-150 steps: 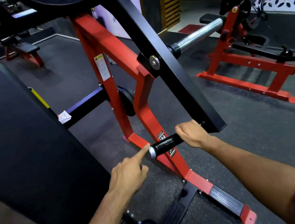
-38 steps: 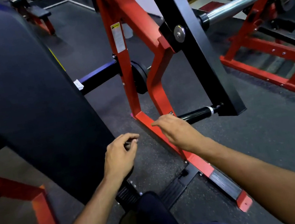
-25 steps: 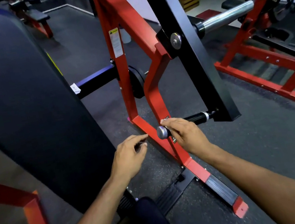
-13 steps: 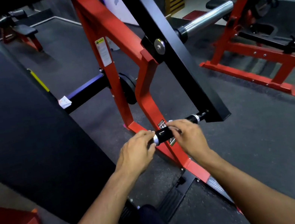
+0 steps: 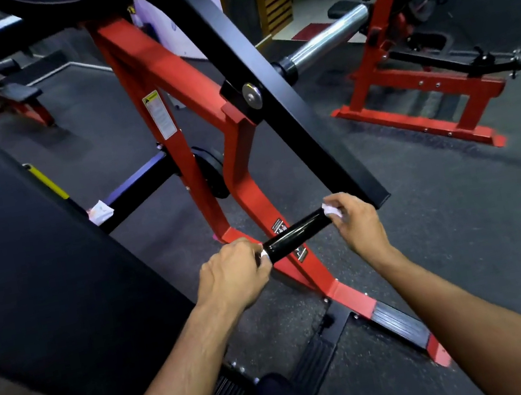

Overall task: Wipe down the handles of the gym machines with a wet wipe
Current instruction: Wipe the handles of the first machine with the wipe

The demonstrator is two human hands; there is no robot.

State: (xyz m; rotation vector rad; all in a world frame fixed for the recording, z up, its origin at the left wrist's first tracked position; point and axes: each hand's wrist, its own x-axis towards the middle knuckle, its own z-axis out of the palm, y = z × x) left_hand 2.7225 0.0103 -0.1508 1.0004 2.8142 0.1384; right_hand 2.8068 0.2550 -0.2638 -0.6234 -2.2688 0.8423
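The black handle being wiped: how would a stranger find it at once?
Find the red frame in the middle and follow the slanted black arm down. The handle is the short glossy bar there, held at both ends by the left hand and right hand.

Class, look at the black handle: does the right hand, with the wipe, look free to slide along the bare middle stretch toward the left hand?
Probably yes. The right hand holds the wipe at the far end of the handle; the glossy middle is uncovered until the left hand gripping the near end.
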